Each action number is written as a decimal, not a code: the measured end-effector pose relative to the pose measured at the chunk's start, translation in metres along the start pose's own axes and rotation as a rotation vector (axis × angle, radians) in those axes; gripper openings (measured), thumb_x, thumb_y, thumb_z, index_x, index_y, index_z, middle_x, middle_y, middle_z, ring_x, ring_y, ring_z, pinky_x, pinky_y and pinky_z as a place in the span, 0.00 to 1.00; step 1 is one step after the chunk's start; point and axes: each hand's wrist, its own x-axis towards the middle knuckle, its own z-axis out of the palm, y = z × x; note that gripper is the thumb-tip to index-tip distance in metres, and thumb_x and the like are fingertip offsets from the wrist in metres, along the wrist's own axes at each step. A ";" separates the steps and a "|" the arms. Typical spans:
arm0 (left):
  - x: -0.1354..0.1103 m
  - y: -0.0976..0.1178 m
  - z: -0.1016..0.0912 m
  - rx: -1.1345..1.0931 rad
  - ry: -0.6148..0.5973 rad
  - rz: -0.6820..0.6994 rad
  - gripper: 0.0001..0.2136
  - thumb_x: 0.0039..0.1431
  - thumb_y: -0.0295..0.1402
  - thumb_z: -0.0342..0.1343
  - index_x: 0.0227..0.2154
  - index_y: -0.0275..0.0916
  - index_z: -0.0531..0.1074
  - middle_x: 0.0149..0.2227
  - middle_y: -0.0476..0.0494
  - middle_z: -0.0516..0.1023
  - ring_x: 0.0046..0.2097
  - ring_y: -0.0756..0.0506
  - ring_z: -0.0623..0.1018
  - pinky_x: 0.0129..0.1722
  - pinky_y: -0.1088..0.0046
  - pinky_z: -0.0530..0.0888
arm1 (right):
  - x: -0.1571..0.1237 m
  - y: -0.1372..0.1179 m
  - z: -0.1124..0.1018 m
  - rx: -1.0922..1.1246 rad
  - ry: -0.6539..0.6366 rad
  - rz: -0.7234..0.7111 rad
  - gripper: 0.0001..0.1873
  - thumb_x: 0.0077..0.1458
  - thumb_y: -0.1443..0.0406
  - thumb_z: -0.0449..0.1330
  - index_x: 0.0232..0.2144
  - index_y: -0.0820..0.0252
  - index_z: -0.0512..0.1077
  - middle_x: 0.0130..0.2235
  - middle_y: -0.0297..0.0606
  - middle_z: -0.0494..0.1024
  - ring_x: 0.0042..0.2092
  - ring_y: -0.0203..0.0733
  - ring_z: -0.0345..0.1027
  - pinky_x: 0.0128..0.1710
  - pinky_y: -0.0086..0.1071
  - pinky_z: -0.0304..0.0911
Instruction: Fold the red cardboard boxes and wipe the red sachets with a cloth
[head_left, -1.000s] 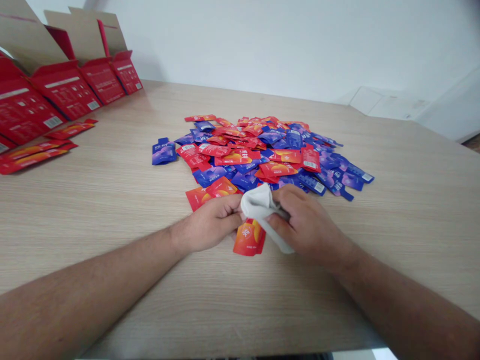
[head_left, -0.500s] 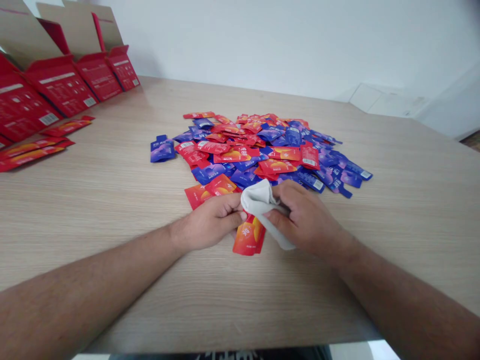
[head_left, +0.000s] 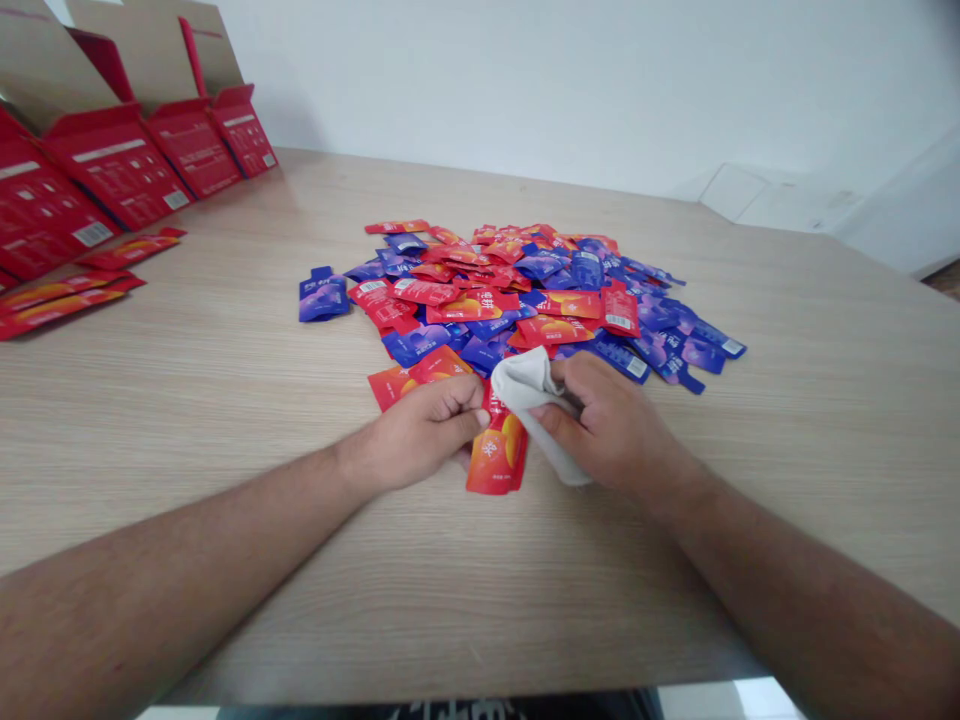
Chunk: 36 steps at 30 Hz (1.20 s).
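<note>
A pale wood-grain table (head_left: 825,450) meets a white wall (head_left: 525,100). The left hand (head_left: 421,428) is closed, thumb and fingers pinching an orange-red pouch (head_left: 496,460) near the table's front. The right hand (head_left: 622,425) grips a folded white cloth (head_left: 536,385) overlapping the pouch's top; whether they touch is hard to tell. Just beyond lies a heap of red and blue pouches (head_left: 484,303); farther left, red pouches (head_left: 67,297) lie beside open red boxes (head_left: 127,165).

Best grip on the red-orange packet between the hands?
I'd pinch the lower end of the red-orange packet, coming from the near side. That wide, flat end sticks out uncovered toward the wearer; the upper part lies between the left hand and the white cloth in the right hand.
</note>
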 end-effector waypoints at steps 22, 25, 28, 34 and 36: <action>0.002 -0.013 0.006 -0.251 0.185 0.003 0.18 0.65 0.45 0.65 0.33 0.41 0.64 0.30 0.52 0.72 0.29 0.51 0.70 0.29 0.75 0.67 | -0.006 -0.022 0.003 -0.031 -0.250 -0.179 0.08 0.66 0.68 0.64 0.48 0.59 0.76 0.48 0.44 0.78 0.49 0.52 0.74 0.49 0.44 0.74; 0.003 -0.012 0.006 -0.270 0.178 -0.004 0.17 0.64 0.45 0.67 0.35 0.41 0.66 0.31 0.51 0.73 0.30 0.50 0.73 0.30 0.74 0.71 | -0.006 -0.021 0.002 -0.047 -0.159 -0.102 0.10 0.68 0.68 0.63 0.51 0.60 0.75 0.49 0.46 0.78 0.49 0.52 0.74 0.49 0.46 0.74; 0.002 -0.011 0.007 -0.270 0.182 -0.010 0.18 0.64 0.45 0.67 0.35 0.41 0.65 0.30 0.52 0.72 0.30 0.51 0.72 0.30 0.75 0.70 | -0.006 -0.020 0.002 -0.039 -0.170 -0.120 0.10 0.68 0.67 0.63 0.50 0.60 0.75 0.48 0.45 0.78 0.49 0.52 0.74 0.49 0.46 0.74; 0.001 -0.010 0.008 -0.268 0.181 -0.014 0.16 0.64 0.43 0.66 0.34 0.40 0.65 0.30 0.52 0.71 0.30 0.51 0.72 0.29 0.75 0.70 | -0.005 -0.017 0.002 -0.039 -0.129 -0.098 0.10 0.68 0.67 0.63 0.50 0.60 0.75 0.48 0.45 0.78 0.49 0.52 0.74 0.49 0.45 0.74; 0.001 -0.009 0.008 -0.270 0.181 -0.017 0.16 0.64 0.43 0.67 0.35 0.40 0.66 0.29 0.52 0.71 0.29 0.51 0.71 0.28 0.75 0.70 | -0.005 -0.016 0.002 -0.031 -0.111 -0.091 0.10 0.68 0.67 0.63 0.51 0.59 0.74 0.48 0.45 0.78 0.49 0.52 0.74 0.49 0.45 0.74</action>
